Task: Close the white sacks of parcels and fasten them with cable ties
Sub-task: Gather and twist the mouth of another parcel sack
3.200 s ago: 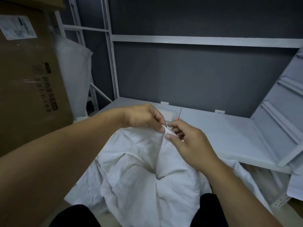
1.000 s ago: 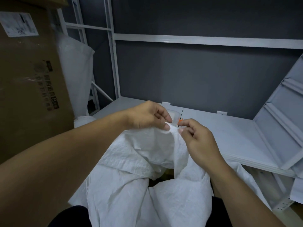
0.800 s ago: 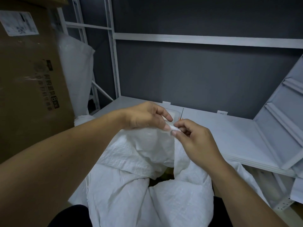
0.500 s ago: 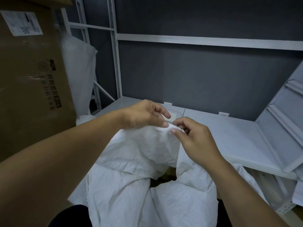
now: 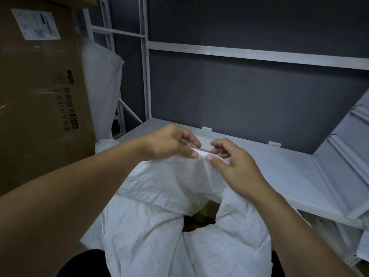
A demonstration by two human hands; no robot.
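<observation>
A white woven sack [image 5: 163, 236] stands in front of me, low in the view, its mouth partly gaping so that dark parcels [image 5: 201, 214] show inside. My left hand [image 5: 169, 142] pinches the far edge of the sack's mouth between thumb and fingers. My right hand [image 5: 229, 162] pinches the same raised edge right beside it, thumb tips almost touching. A thin dark strip, possibly a cable tie [image 5: 227, 138], peeks just above my right hand; I cannot tell whether the hand holds it.
A large brown cardboard box [image 5: 40, 92] fills the left side. Behind it another white sack [image 5: 103, 86] leans against the white shelf frame [image 5: 145, 76]. A white shelf board [image 5: 279, 168] runs behind the sack, with a tilted white panel [image 5: 343, 160] at the right.
Both hands have lifted the sack's far edge and spread slightly apart along it. The sack's mouth, bunched shut three seconds ago, now gapes below them. The orange-tipped strip by my right hand is mostly hidden.
</observation>
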